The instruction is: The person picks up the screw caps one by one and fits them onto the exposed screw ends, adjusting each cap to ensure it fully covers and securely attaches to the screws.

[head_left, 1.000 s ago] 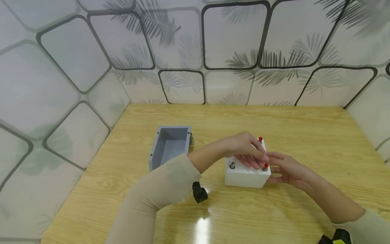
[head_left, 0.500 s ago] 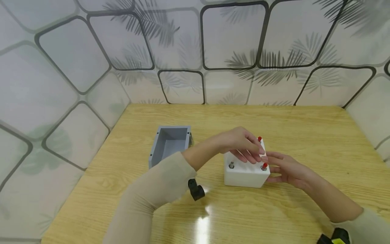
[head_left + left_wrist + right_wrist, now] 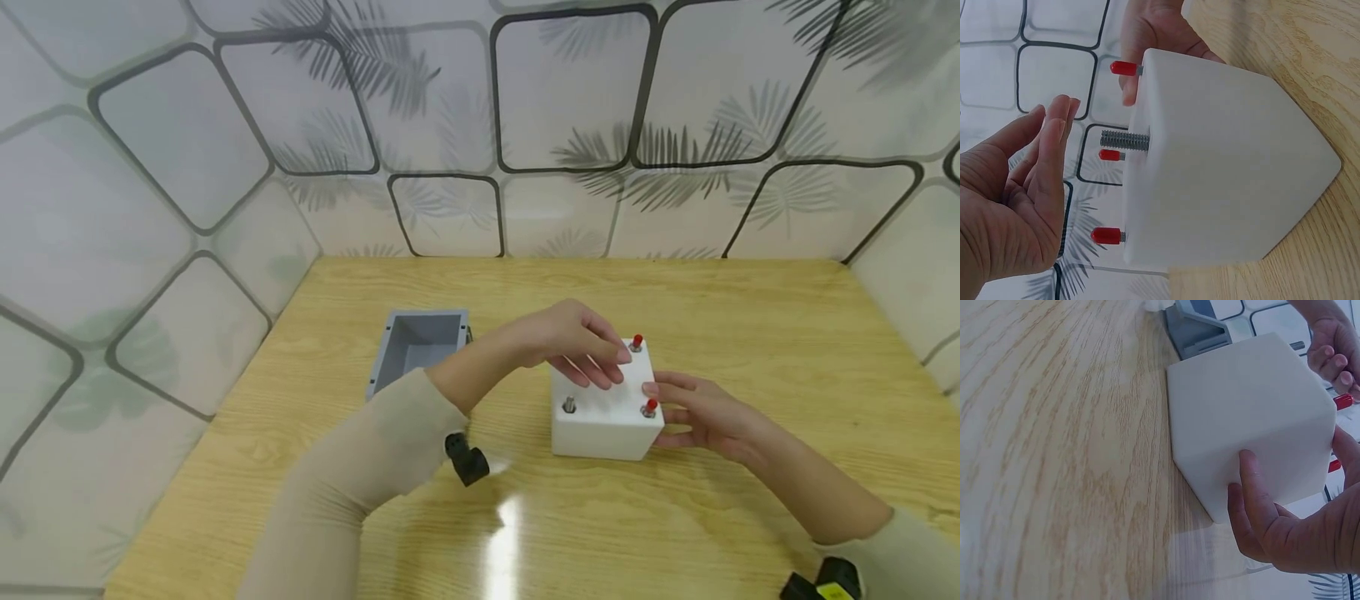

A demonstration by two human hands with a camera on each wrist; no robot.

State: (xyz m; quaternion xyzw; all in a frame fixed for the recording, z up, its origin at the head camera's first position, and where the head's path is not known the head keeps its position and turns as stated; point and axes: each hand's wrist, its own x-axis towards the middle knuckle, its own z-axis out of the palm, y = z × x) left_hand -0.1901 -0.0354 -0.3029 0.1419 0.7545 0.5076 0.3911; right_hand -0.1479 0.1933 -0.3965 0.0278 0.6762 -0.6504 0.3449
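A white box (image 3: 607, 437) stands on the table with threaded studs rising from its top. Red caps cover three studs, including a back-right cap (image 3: 637, 340) and a front-right cap (image 3: 651, 406). The bare stud (image 3: 1124, 140) is at the front left in the head view, where my left hand hides the back-left cap. Above the box top hovers my left hand (image 3: 573, 337), its fingers loosely bent, thumb near the index finger, nothing visible between them. My right hand (image 3: 705, 412) holds the box's right side, thumb on the top edge and fingers (image 3: 1257, 494) against the side wall.
A grey plastic bin (image 3: 381, 358) sits left of the box, partly behind the left forearm; its visible inside is bare. The wooden table (image 3: 787, 333) meets patterned walls (image 3: 570, 92) at the back and sides.
My left hand has lifted off the front-right red cap and moved left and back over the box top. The right hand stays on the box's side, and the box has hardly shifted.
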